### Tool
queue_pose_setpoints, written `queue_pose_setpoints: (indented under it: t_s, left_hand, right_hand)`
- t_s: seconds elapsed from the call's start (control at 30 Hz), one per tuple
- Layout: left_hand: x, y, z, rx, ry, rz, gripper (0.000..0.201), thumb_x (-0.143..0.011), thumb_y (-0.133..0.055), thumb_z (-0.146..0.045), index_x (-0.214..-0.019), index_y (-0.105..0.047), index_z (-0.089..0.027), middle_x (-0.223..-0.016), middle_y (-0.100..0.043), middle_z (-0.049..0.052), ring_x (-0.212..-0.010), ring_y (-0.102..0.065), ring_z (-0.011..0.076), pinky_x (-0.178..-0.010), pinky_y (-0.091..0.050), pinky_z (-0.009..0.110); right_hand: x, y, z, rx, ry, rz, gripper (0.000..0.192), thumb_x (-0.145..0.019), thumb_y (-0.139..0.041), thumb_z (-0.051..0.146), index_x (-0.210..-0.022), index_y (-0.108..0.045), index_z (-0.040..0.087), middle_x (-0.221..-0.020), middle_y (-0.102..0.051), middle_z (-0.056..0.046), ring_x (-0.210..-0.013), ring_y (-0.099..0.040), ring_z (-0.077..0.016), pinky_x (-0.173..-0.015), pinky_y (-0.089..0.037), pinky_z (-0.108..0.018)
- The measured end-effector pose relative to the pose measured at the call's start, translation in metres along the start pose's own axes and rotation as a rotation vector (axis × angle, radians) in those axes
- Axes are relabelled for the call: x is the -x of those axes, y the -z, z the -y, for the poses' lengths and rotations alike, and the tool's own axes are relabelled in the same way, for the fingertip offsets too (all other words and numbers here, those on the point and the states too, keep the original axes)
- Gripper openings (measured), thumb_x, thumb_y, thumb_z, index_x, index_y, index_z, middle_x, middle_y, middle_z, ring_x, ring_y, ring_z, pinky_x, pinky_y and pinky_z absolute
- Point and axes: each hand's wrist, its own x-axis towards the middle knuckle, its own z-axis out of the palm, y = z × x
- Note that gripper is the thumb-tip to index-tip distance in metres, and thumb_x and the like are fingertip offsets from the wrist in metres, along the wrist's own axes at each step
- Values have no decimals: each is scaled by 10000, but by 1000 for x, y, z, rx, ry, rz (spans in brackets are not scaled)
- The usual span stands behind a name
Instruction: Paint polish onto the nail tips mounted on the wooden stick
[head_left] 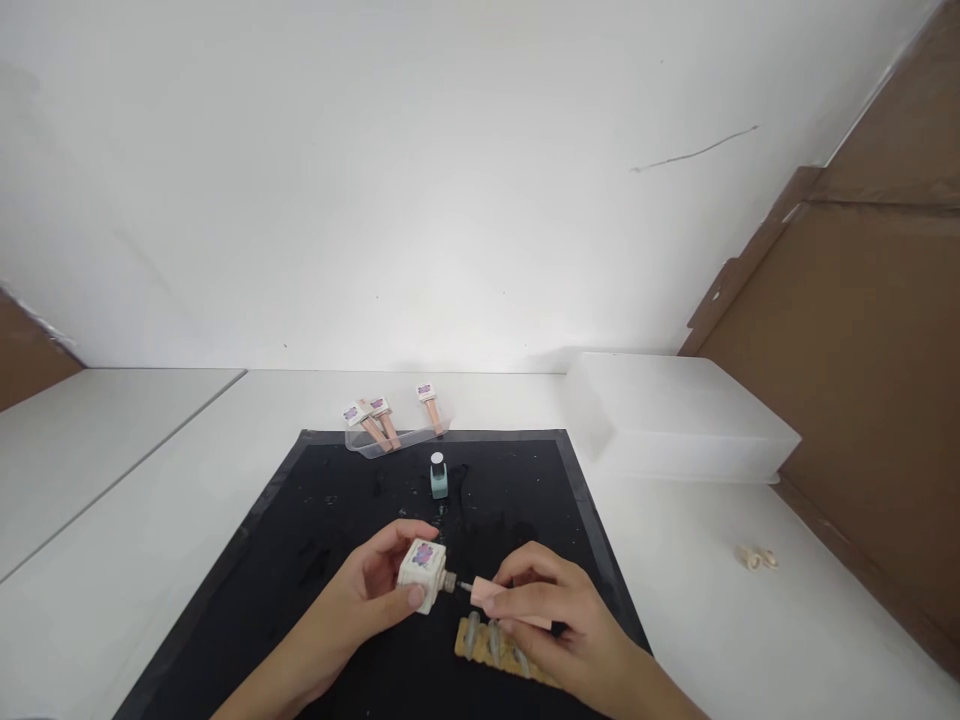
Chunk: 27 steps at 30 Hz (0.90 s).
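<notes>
At about six o'clock on the black mat (315, 520), the left hand (367, 595) grips a small white bottle (422, 575) between thumb and fingers, its neck pointing toward three o'clock. The right hand (559, 620) pinches the pink cap (499, 598), its brush stem just at the bottle's neck. A tan nail-tip holder (487, 645) lies beneath the right hand. A teal polish bottle (439, 475) stands at twelve o'clock, before a clear tray (375, 445).

hands (375, 592): 2 | polish bottles (423, 575): 5 | mat (330, 520): 1 | box (675, 415): 1
</notes>
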Motion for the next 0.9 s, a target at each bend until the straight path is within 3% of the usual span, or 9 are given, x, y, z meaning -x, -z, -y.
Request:
queue_pose_setpoints:
  t_s: [0.2, 0.4, 0.67, 0.9]
  left_hand:
    - [0, -1, -3, 9, 6, 40, 427, -596, -739, -464, -891, -559, -213, -710, -535, -47, -650, -452, 104, -586, -344, 225]
    - [-2, -2, -3, 20, 6, 26, 453, -552, -761, -482, -846, -569, -196, -703, -509, -48, -638, -440, 98, -568, -335, 217]
    - [-1, -1, -3, 45, 14, 29, 419, -558, -769, -455, -865, -628, -208, -716, -550, -36, -655, -484, 108, -582, -366, 219]
    - [1, 3, 1, 53, 37, 12, 398, -581, -762, -431, -933, -690, -260, -835, -623, -2, -776, -544, 150, -675, -417, 238]
  right_hand:
    - [2, -3, -4, 176, 112, 22, 374, -842, -481, 60, -1077, -640, 304, -922, -605, -60, -640, -556, -134, -530, -426, -247]
    - [1, -2, 0, 358, 199, 24, 325, -854, -479, 108, -1077, -640, 282, -786, -598, -44, -616, -518, -143, -527, -414, -249]
    - [-2, -3, 4, 242, 105, 38, 302, -863, -492, 133, -1067, -672, 264, -756, -583, -38, -630, -542, -140, -548, -425, -248]
    - [-1, 0, 6, -67, -141, 75, 293, -860, -523, 143, -1056, -688, 284, -826, -589, -42, -676, -558, -134, -539, -419, -227]
